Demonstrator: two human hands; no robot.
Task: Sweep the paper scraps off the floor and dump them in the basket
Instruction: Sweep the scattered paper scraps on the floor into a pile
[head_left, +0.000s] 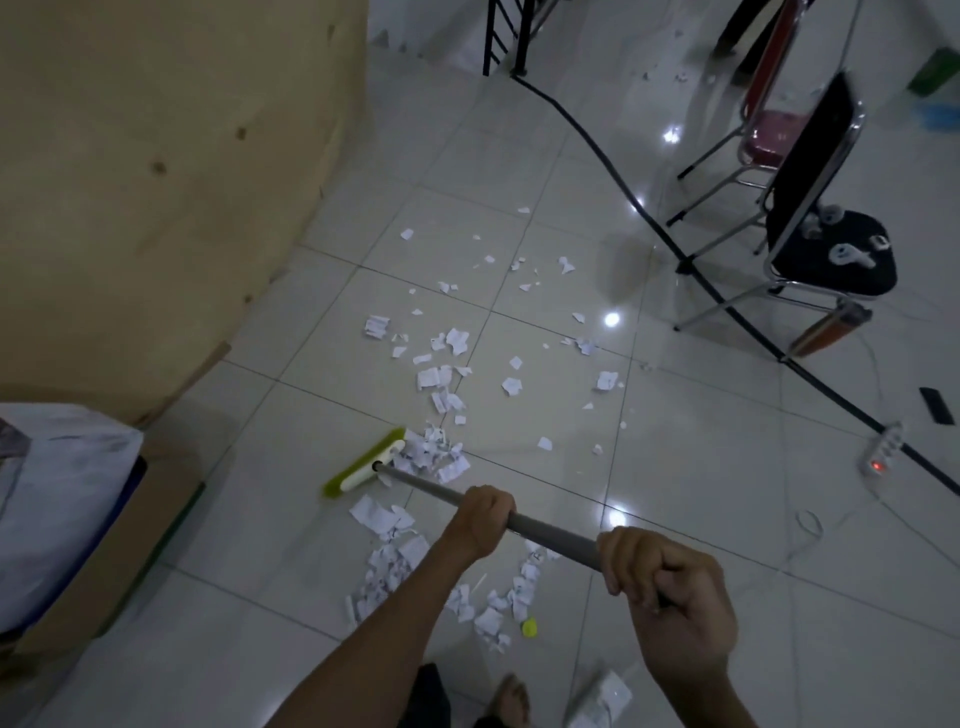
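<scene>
the left hand (483, 519) curls around the middle of a grey-handled broom with white head and lime-green bristles (421, 482), and the right hand (670, 597) is wrapped around its upper end. the broom head rests on the glossy white tiled floor (467, 156) and touches a heap of torn white paper scraps (436, 457). more scraps lie scattered beyond the heap and near a bare foot (511, 699).

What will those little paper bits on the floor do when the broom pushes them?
The paper scraps look thin and light, so they'd probably slide easily on the glossy tile floor. Some may flutter or slip past the broom head; bits lie on both sides of it. They're crumpled and floppy, so they'd likely bunch into a heap.
</scene>
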